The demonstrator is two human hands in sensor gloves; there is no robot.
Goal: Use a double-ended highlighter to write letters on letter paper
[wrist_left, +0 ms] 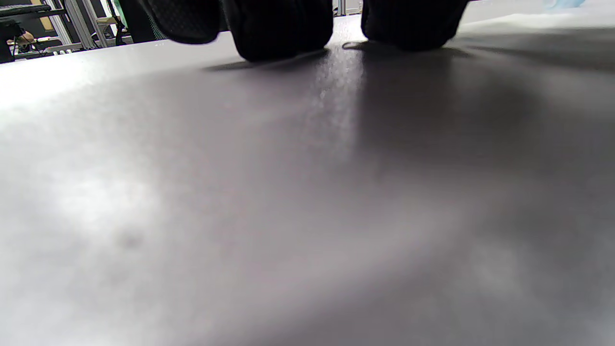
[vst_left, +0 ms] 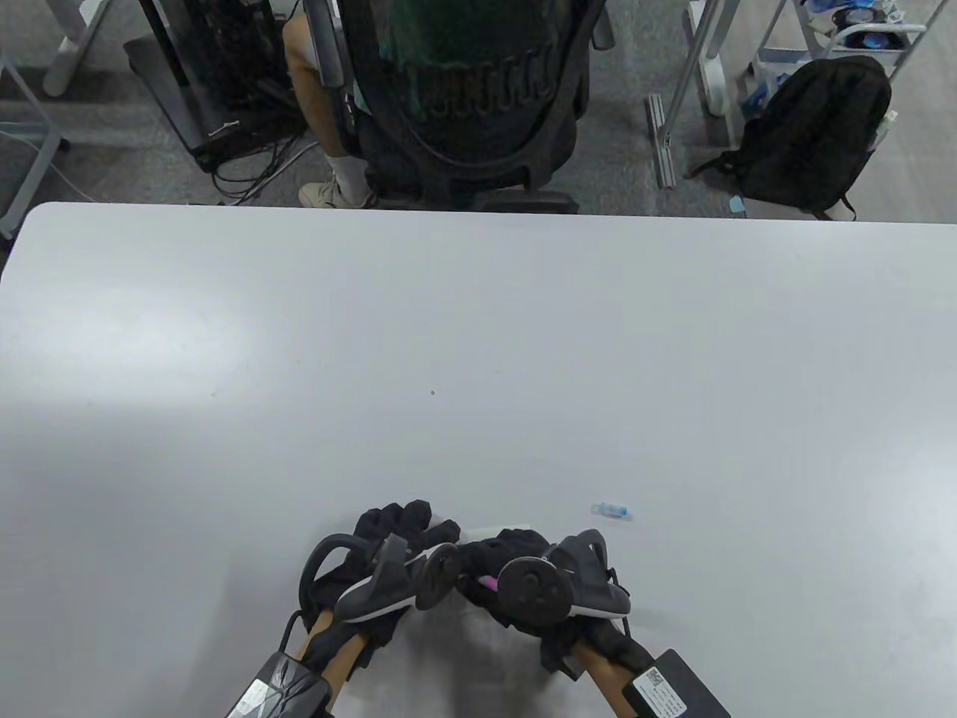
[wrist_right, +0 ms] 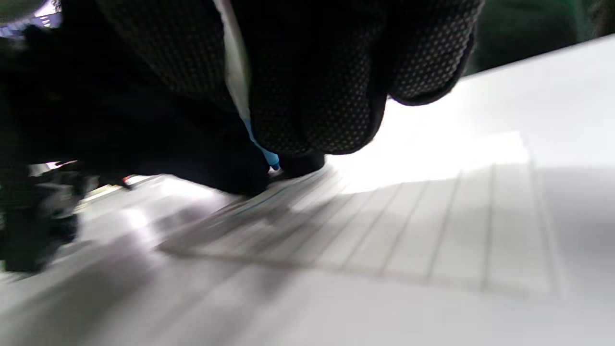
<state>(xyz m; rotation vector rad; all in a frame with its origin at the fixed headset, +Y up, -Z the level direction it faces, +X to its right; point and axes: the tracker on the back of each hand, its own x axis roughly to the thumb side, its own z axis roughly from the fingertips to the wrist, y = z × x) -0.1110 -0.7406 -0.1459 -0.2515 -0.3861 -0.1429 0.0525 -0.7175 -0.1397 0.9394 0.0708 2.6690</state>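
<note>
Right hand [wrist_right: 298, 81] pinches the highlighter [wrist_right: 262, 144], blue tip down on the lined letter paper [wrist_right: 408, 226] near the counter's [vst_left: 478, 336] front edge. Left hand [vst_left: 389, 535] rests flat beside it. Only 1 faint blue stroke shows, so most letters look left; cap [vst_left: 611, 511] lies nearby.

A black backpack [vst_left: 819, 134] leans against a metal frame [vst_left: 699, 67] on grey carpet beyond the pale surface [vst_left: 478, 336], where a seated person's leg [vst_left: 318, 112] shows beside a mesh office chair [vst_left: 471, 97].

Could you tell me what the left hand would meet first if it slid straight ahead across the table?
Probably nothing: past the left hand only bare table shows. The cap lies well off to the right.
</note>
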